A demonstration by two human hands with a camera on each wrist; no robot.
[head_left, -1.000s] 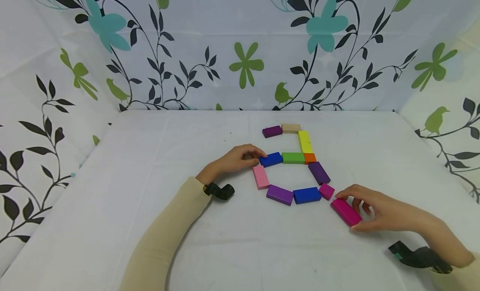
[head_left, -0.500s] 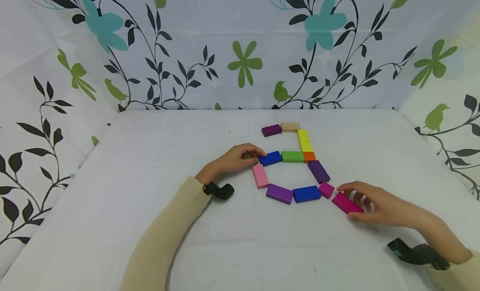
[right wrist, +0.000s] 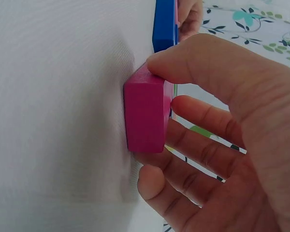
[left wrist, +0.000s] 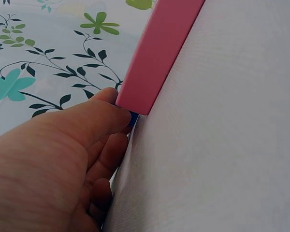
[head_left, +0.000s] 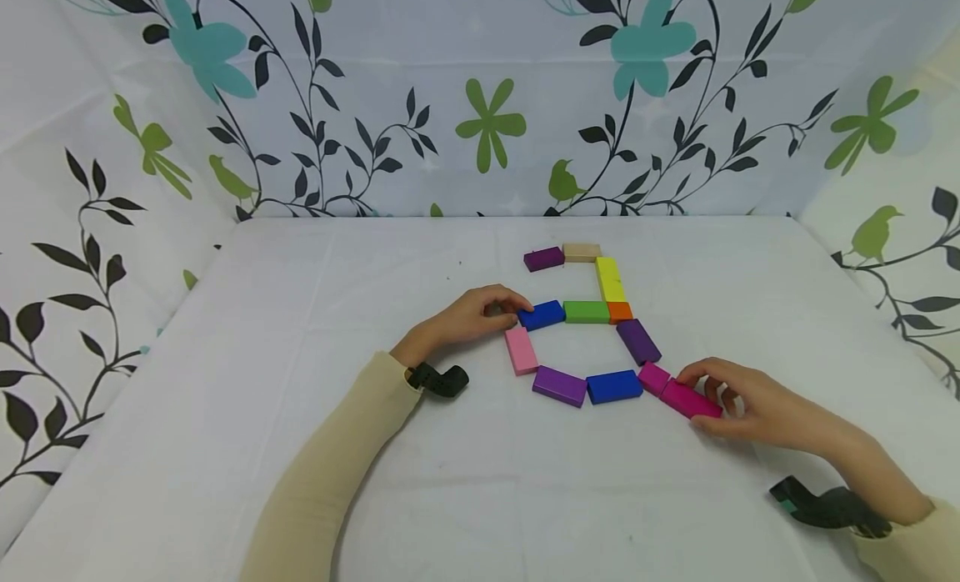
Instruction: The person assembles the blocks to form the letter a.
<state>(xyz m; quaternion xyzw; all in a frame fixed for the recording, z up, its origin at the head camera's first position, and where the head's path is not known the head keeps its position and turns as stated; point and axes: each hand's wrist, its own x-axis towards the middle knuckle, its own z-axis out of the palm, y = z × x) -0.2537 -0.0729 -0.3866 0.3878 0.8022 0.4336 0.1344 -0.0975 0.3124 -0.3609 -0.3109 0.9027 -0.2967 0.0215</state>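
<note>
My right hand (head_left: 757, 411) pinches a long magenta block (head_left: 690, 398) between thumb and fingers. The block's upper-left end meets a small magenta block (head_left: 654, 378), with only a thin seam visible. In the right wrist view, the thumb lies along one side of the magenta block (right wrist: 145, 116). My left hand (head_left: 476, 315) pinches the left end of a blue block (head_left: 542, 316); in the left wrist view only a sliver of that blue block (left wrist: 134, 119) shows past the thumb. Just below it lies a pink block (head_left: 521, 351).
Other blocks form an outline on the white cloth (head_left: 450, 499): green (head_left: 587, 313), orange (head_left: 619, 313), yellow (head_left: 611, 279), tan (head_left: 582, 253), dark purple (head_left: 543, 258), purple (head_left: 639, 342), violet (head_left: 559, 387) and blue (head_left: 615, 388). A patterned curtain (head_left: 390, 57) hangs behind.
My right hand has slid the long magenta block up and to the left, closing the gap to the small magenta block. The left hand has kept its place on the blue block.
</note>
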